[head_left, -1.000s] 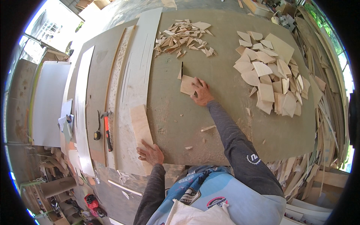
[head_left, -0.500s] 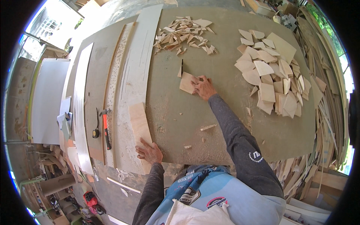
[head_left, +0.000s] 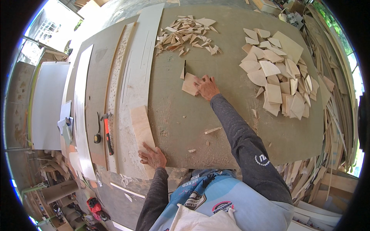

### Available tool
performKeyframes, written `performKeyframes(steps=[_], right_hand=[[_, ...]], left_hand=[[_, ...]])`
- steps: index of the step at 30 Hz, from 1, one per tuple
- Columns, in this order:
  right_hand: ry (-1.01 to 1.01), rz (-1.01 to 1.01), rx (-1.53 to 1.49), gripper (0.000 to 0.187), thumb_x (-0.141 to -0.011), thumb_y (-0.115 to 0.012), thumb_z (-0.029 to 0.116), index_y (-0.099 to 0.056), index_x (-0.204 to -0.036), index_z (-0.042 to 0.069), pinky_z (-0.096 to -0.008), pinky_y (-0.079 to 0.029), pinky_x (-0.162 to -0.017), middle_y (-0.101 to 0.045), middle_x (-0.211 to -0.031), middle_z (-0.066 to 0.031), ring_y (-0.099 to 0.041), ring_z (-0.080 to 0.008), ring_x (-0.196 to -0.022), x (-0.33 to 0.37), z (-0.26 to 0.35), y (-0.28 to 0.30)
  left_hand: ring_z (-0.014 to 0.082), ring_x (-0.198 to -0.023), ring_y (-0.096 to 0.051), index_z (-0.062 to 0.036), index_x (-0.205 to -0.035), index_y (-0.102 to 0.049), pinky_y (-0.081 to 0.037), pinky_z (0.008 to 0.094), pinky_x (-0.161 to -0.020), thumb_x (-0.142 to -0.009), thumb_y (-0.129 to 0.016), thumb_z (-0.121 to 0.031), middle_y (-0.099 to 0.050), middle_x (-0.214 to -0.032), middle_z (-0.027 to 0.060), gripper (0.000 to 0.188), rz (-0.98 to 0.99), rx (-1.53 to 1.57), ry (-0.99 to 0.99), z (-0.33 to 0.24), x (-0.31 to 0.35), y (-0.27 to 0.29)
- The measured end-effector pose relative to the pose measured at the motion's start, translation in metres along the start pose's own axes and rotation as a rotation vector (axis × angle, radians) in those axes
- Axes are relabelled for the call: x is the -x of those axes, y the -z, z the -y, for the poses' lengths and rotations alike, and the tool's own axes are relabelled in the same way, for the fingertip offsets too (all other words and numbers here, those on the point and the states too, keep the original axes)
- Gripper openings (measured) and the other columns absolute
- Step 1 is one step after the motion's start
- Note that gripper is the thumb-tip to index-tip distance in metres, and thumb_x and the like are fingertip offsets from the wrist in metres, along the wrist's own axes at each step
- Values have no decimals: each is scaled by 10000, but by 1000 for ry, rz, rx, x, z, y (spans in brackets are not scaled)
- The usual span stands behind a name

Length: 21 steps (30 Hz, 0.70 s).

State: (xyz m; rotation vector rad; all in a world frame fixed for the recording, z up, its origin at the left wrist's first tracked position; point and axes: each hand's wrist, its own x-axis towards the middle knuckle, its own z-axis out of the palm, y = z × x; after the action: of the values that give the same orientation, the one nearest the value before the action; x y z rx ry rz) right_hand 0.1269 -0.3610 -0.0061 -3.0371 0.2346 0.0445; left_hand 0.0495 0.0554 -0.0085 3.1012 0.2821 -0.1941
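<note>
My right hand [head_left: 207, 88] has its fingers bent onto a small pale plywood piece [head_left: 189, 85] on the worktable, gripping its right side. A thin dark strip [head_left: 185, 67], its kind unclear, stands at that piece's upper left corner beside a narrow wood sliver [head_left: 182, 73]. At the table's near edge my left hand [head_left: 153, 156] rests with fingers spread on the lower part of a long plywood strip [head_left: 142, 125]. That strip lies partly over a long white board [head_left: 140, 57].
Thin wood offcuts [head_left: 189, 34] are heaped at the far middle, and curved-edge plywood pieces [head_left: 277, 73] at the right. Left lie a hammer [head_left: 107, 133], a tape measure [head_left: 97, 138] and a hole-dotted strip [head_left: 119, 65]. Sawdust and chips dot the worktable [head_left: 231, 46].
The whole view has shifted slightly left. My right hand stays on the plywood piece, its fingers a little more bent. My left hand stays on the long strip.
</note>
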Motion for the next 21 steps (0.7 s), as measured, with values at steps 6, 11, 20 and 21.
performKeyframes(steps=[6,11,20,21], right_hand=[[-8,-8,11,494,-861,-711,488,-707,-1301,265,-465,-377,-1008,-492,-1540,62,-479,-230,-1228,-2,3,2],[-107,-15,-28,568,-846,-723,529,-670,-1347,267,-510,-360,-1071,-487,-1526,-4,-471,-256,-1255,-7,2,-6],[-3,54,-120,627,-861,-696,550,-633,-1398,232,-532,-332,-1100,-410,-1573,-64,-342,-298,-1342,-6,-6,-13],[3,61,-115,634,-857,-699,550,-632,-1400,230,-530,-330,-1102,-403,-1577,-67,-331,-298,-1347,-6,-6,-14]], left_hand=[[519,-1476,-198,-184,-1648,-119,-118,688,-1169,-978,-557,-379,-159,-1585,360,825,-9,-5,1,1,1,-1],[516,-1477,-207,-196,-1649,-120,-122,689,-1169,-985,-552,-379,-176,-1585,361,813,-16,7,-10,-4,2,6],[516,-1478,-205,-184,-1644,-136,-123,691,-1172,-975,-561,-374,-176,-1580,360,814,-25,25,-9,0,0,0],[516,-1479,-201,-180,-1642,-137,-126,693,-1172,-968,-570,-370,-167,-1580,360,823,-35,27,-14,3,-2,-4]])
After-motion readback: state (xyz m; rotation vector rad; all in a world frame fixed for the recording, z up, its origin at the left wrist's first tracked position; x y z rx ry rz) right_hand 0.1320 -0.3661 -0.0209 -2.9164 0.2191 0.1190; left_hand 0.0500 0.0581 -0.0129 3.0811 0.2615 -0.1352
